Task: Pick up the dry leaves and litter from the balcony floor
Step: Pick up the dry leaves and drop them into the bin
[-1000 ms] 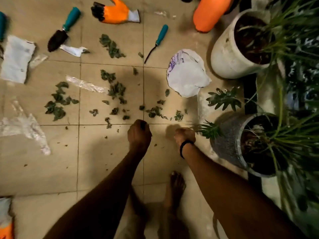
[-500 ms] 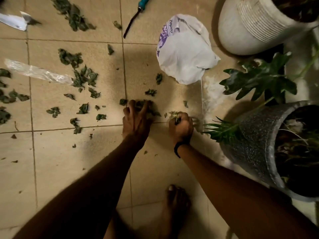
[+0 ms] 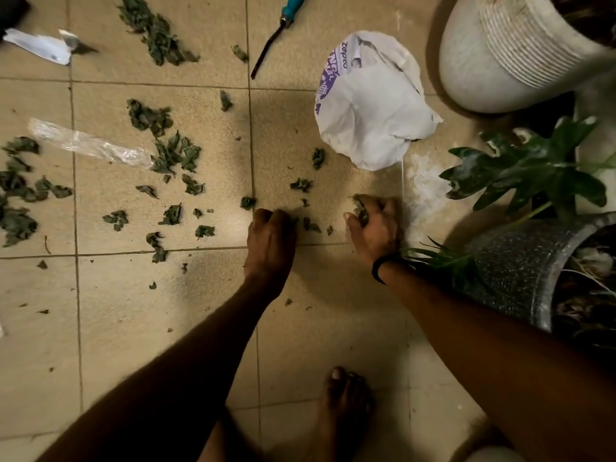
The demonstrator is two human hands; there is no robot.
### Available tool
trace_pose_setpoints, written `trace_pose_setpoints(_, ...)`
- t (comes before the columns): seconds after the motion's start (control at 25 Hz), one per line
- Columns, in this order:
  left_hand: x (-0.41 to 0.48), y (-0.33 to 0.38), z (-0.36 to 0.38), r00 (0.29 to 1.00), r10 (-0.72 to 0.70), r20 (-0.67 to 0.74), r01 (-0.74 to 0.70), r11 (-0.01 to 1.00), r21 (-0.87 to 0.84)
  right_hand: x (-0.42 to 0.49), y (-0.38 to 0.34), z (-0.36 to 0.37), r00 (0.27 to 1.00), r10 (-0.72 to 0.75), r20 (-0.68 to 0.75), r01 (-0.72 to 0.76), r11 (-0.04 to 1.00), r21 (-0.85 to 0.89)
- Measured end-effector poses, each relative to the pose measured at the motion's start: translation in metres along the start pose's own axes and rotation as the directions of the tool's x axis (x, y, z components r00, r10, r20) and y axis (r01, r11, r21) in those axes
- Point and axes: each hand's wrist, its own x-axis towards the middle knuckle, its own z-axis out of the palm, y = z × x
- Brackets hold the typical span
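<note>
Dry green leaves (image 3: 173, 155) lie scattered over the beige floor tiles, thickest at the left and top. My left hand (image 3: 270, 238) is down on the floor with its fingers curled over a few leaves. My right hand (image 3: 375, 228) grips a small clump of leaves (image 3: 360, 208) just above the tiles. A few loose leaf bits (image 3: 310, 225) lie between the two hands. A crumpled white paper bag (image 3: 370, 108) sits just beyond my right hand. A clear plastic wrapper (image 3: 90, 145) lies at the left.
A white pot (image 3: 506, 61) stands at the top right and a grey speckled pot (image 3: 520, 261) with green plants at the right. A teal-handled tool (image 3: 280, 28) lies at the top. White paper scrap (image 3: 40, 48) at top left. My bare foot (image 3: 343, 405) is below.
My left hand's fingers have curled in over leaves that it was spread on. My right hand moved right and slightly forward with its clump. The camera dipped closer.
</note>
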Motion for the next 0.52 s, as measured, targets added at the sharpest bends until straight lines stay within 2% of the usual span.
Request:
trace_pose_setpoints(0.08, 0.008, 0.009, -0.002, 0.997, -0.014, -0.069, 0.013, 1.0, -0.018, -0.001, -0.003, 0.006, 0.997, -0.072, -0.015, 0.071, 0.996, -0.055)
trace_pose_setpoints(0.2, 0.03, 0.025, -0.003, 0.996, -0.006, -0.094, 0.008, 1.0, 0.018, 0.001, -0.009, 0.013, 0.997, -0.033, -0.065, 0.033, 0.999, -0.005)
trace_pose_setpoints(0.36, 0.055, 0.039, 0.004, 0.996, 0.075, 0.048, -0.082, 0.982, 0.172, 0.023, -0.028, 0.005, 0.995, -0.081, -0.056, 0.084, 0.995, 0.05)
trace_pose_setpoints(0.52, 0.051, 0.026, 0.008, 0.969, 0.199, 0.149, -0.242, 0.895, 0.376, 0.054, -0.058, -0.005, 0.975, -0.222, 0.018, 0.222, 0.974, -0.035)
